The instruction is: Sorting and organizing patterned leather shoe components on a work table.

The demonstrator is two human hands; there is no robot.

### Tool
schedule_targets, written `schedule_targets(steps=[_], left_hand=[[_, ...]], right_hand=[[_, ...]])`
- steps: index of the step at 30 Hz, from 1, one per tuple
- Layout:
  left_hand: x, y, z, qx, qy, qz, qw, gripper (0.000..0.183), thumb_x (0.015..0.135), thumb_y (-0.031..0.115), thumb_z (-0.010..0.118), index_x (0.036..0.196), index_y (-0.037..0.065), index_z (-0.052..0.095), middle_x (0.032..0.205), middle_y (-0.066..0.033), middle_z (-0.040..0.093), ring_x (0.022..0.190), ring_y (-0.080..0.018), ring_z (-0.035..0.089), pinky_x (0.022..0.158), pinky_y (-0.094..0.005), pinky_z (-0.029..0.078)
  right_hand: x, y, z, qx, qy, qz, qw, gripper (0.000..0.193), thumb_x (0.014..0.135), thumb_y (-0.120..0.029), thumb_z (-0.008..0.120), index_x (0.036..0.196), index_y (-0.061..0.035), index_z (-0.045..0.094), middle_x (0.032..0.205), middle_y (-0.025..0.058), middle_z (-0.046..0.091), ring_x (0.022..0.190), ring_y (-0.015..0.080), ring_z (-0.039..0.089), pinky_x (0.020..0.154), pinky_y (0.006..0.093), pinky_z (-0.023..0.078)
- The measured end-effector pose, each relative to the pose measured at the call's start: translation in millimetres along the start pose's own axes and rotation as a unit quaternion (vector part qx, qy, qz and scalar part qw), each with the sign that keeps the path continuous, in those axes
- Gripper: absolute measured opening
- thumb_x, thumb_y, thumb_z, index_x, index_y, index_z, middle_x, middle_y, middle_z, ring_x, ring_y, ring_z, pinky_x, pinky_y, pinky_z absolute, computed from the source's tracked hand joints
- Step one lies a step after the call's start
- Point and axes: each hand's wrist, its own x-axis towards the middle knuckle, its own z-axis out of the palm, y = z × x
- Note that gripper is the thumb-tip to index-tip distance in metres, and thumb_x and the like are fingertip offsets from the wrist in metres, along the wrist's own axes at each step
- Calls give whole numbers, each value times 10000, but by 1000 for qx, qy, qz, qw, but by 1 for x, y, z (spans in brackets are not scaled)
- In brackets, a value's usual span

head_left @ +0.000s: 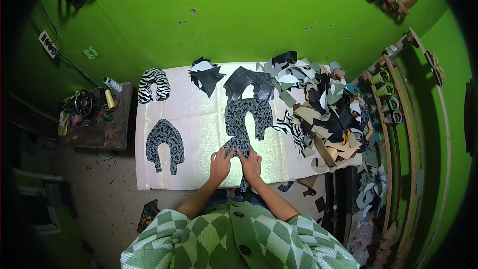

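Near the front edge of the table, my left hand and my right hand pinch a black-and-grey patterned fabric piece between them. Its lower end hangs past my right hand. Just beyond lies another U-shaped patterned piece, partly overlapped by the held one. Above that rests a dark, shiny U-shaped piece. To the left, more U-shaped patterned pieces lie with the curve pointing away from me. Farther back at the left sits a zebra-striped U-shaped stack.
A large heap of cut scraps covers the right of the pale table. Black pointed offcuts lie at the back. A small side table with thread spools stands left. Wooden racks with sandals line the right.
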Motion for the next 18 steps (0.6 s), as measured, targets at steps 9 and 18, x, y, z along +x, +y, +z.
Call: schedule_targets(steps=[9,18], left_hand=[[0,-4,2,14,-7,9,1000,427,808,111,514,1233,149,492,1156,-89,510,1135,-234,453,931,-420,296],[-4,4,-6,19,-40,18,999,514,830,209,510,1327,160,389,1266,-150,431,1212,-299,369,982,-460,253]], right_hand=[[-6,10,-17,30,-10,57,998,445,805,-73,449,1211,-233,535,1075,127,484,953,240,465,750,341,339],[-10,26,-10,-12,-10,19,1000,420,799,-79,462,1212,-141,505,1124,111,485,974,245,471,769,354,371]])
